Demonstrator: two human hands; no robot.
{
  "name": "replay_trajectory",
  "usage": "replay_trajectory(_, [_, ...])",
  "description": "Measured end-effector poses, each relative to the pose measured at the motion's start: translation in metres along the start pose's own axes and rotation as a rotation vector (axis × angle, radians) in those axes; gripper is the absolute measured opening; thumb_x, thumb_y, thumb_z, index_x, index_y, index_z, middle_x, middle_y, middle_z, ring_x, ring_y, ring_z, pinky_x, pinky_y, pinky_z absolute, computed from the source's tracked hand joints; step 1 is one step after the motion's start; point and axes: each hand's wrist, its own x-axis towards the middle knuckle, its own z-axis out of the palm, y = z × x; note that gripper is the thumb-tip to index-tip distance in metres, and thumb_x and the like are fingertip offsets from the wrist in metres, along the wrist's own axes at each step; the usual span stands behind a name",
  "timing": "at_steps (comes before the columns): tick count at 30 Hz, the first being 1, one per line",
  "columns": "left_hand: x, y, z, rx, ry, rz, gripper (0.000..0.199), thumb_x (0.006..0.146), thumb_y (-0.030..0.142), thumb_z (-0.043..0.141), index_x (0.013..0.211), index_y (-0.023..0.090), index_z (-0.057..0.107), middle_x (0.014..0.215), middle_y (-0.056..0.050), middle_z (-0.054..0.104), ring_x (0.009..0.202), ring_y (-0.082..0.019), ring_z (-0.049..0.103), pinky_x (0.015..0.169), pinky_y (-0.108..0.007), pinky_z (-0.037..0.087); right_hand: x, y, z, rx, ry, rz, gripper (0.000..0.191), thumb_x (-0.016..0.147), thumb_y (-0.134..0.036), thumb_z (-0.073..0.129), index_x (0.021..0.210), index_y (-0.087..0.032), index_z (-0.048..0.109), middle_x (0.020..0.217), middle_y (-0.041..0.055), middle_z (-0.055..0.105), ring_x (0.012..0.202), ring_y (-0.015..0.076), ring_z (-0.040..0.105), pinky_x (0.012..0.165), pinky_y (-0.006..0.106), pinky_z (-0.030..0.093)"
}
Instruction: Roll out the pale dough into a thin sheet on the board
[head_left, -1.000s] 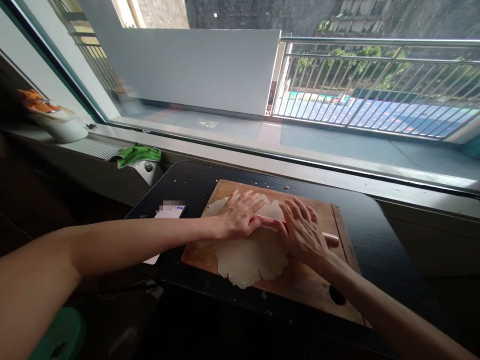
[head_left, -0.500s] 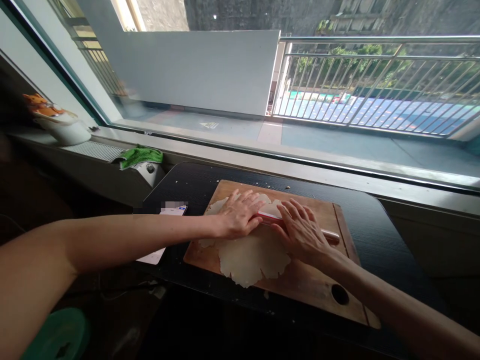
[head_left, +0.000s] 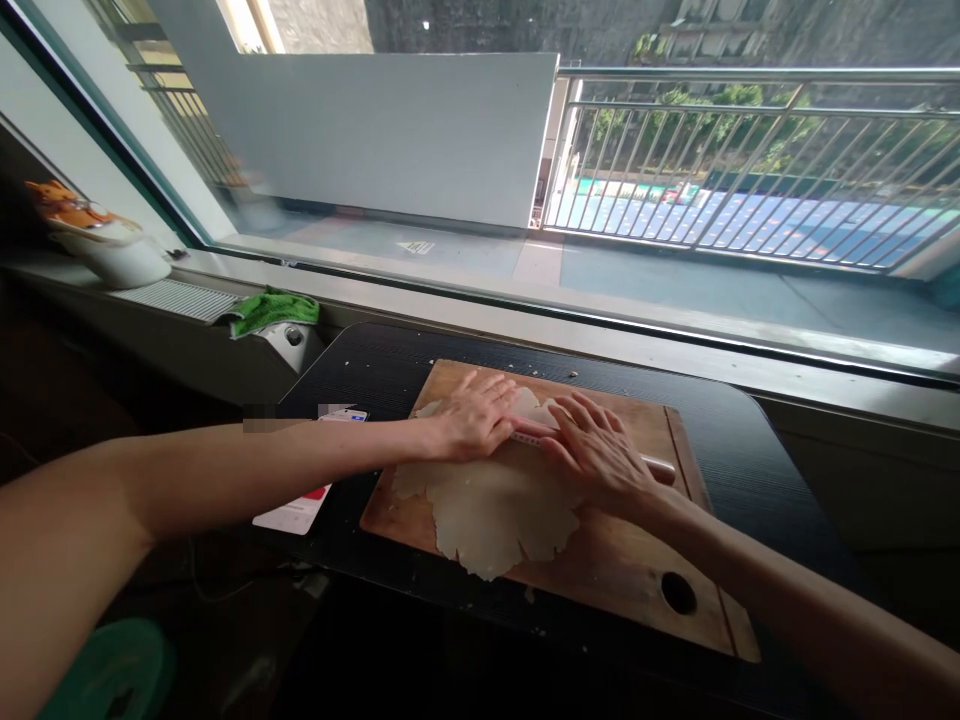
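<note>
A thin sheet of pale dough (head_left: 501, 515) with a ragged, split edge lies on the wooden board (head_left: 626, 575). Across its upper part runs a rolling pin (head_left: 534, 432) with printed marks, its shiny end sticking out at the right. My left hand (head_left: 474, 415) rests flat over the pin's left part, fingers stretched forward and hiding that end. Over the right part lies my right hand (head_left: 596, 445), palm down, its fingers extended and slightly spread. Both palms press on the pin without wrapping around it.
A phone (head_left: 289, 515) with a lit screen lies on the black table (head_left: 765, 500), partly behind my left forearm. Crumbs dot the tabletop. Beyond are the windowsill, a green cloth (head_left: 274, 310) and a white pot (head_left: 112, 255). A green stool (head_left: 112, 665) stands lower left.
The rolling pin has turned, so its red stripe has given way to printed marks. Both hands have shifted slightly forward with it. A red patch now shows on the phone.
</note>
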Motion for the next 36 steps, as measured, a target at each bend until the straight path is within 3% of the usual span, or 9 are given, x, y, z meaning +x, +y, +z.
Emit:
replay_trajectory(3, [0.007, -0.002, -0.001, 0.024, 0.05, -0.004, 0.056, 0.103, 0.04, 0.029, 0.15, 0.015, 0.045, 0.159, -0.011, 0.041, 0.15, -0.026, 0.031, 0.124, -0.05, 0.015, 0.007, 0.009, 0.004, -0.014, 0.067, -0.026, 0.055, 0.102, -0.051, 0.03, 0.139, -0.019, 0.055, 0.146, 0.0153, 0.054, 0.142, 0.0303, 0.037, 0.113, 0.049, 0.032])
replay_trajectory(9, [0.075, -0.016, -0.015, 0.024, 0.046, -0.287, 0.058, 0.103, 0.037, 0.027, 0.154, 0.011, 0.037, 0.164, -0.012, 0.029, 0.153, -0.027, 0.022, 0.124, -0.054, 0.018, 0.065, 0.034, -0.002, -0.024, 0.003, 0.299, 0.059, 0.102, -0.05, 0.026, 0.143, -0.016, 0.049, 0.153, 0.0181, 0.046, 0.143, 0.0337, 0.037, 0.109, 0.056, 0.037])
replay_trajectory(16, [-0.012, -0.007, 0.004, 0.046, 0.053, 0.027, 0.059, 0.102, 0.04, 0.033, 0.154, 0.013, 0.039, 0.161, -0.013, 0.036, 0.151, -0.028, 0.027, 0.124, -0.051, 0.018, -0.007, -0.004, 0.0, 0.002, -0.001, -0.119, 0.063, 0.102, -0.055, 0.029, 0.144, -0.014, 0.05, 0.148, 0.0167, 0.053, 0.142, 0.0306, 0.038, 0.114, 0.05, 0.034])
replay_trajectory(18, [-0.007, -0.009, 0.004, 0.061, 0.06, 0.009, 0.061, 0.102, 0.04, 0.033, 0.155, 0.011, 0.037, 0.163, -0.013, 0.033, 0.152, -0.028, 0.025, 0.125, -0.05, 0.016, 0.001, 0.002, 0.001, -0.018, 0.026, -0.12, 0.062, 0.102, -0.053, 0.029, 0.145, -0.013, 0.049, 0.149, 0.0172, 0.051, 0.144, 0.0312, 0.035, 0.117, 0.052, 0.029])
replay_trajectory(24, [0.071, -0.025, -0.014, 0.03, -0.018, -0.25, 0.061, 0.103, 0.038, 0.026, 0.155, 0.007, 0.033, 0.164, -0.014, 0.029, 0.153, -0.027, 0.023, 0.124, -0.052, 0.019, 0.074, 0.033, -0.007, -0.079, -0.076, 0.279, 0.056, 0.103, -0.047, 0.028, 0.145, -0.015, 0.049, 0.155, 0.0171, 0.044, 0.146, 0.0323, 0.034, 0.113, 0.053, 0.035])
replay_trajectory(26, [0.062, -0.024, -0.014, 0.026, -0.041, -0.201, 0.059, 0.104, 0.038, 0.025, 0.154, 0.01, 0.038, 0.163, -0.013, 0.032, 0.152, -0.027, 0.025, 0.123, -0.053, 0.02, 0.065, 0.028, -0.009, -0.067, -0.123, 0.226, 0.056, 0.103, -0.048, 0.027, 0.141, -0.017, 0.053, 0.154, 0.0162, 0.046, 0.145, 0.0318, 0.036, 0.112, 0.052, 0.037])
replay_trajectory(29, [0.014, -0.017, -0.004, 0.043, -0.027, -0.019, 0.056, 0.104, 0.039, 0.026, 0.151, 0.015, 0.044, 0.16, -0.012, 0.039, 0.151, -0.027, 0.029, 0.123, -0.053, 0.018, 0.022, 0.011, -0.007, -0.018, -0.123, -0.017, 0.057, 0.102, -0.053, 0.027, 0.139, -0.019, 0.055, 0.15, 0.014, 0.051, 0.144, 0.0307, 0.038, 0.112, 0.05, 0.037])
replay_trajectory(32, [-0.022, -0.011, 0.004, 0.04, 0.011, 0.072, 0.061, 0.103, 0.042, 0.031, 0.156, 0.014, 0.034, 0.162, -0.013, 0.035, 0.152, -0.026, 0.025, 0.124, -0.049, 0.015, -0.008, 0.004, -0.002, 0.017, -0.042, -0.174, 0.064, 0.101, -0.057, 0.028, 0.147, -0.017, 0.047, 0.15, 0.0152, 0.051, 0.143, 0.0306, 0.039, 0.114, 0.05, 0.035])
replay_trajectory(36, [0.014, -0.017, -0.003, 0.079, 0.022, -0.002, 0.06, 0.103, 0.039, 0.03, 0.155, 0.012, 0.036, 0.162, -0.013, 0.033, 0.153, -0.027, 0.024, 0.124, -0.052, 0.014, 0.028, 0.021, 0.003, -0.053, 0.014, -0.066, 0.059, 0.102, -0.052, 0.03, 0.145, -0.015, 0.049, 0.15, 0.0165, 0.05, 0.146, 0.0325, 0.033, 0.116, 0.054, 0.029])
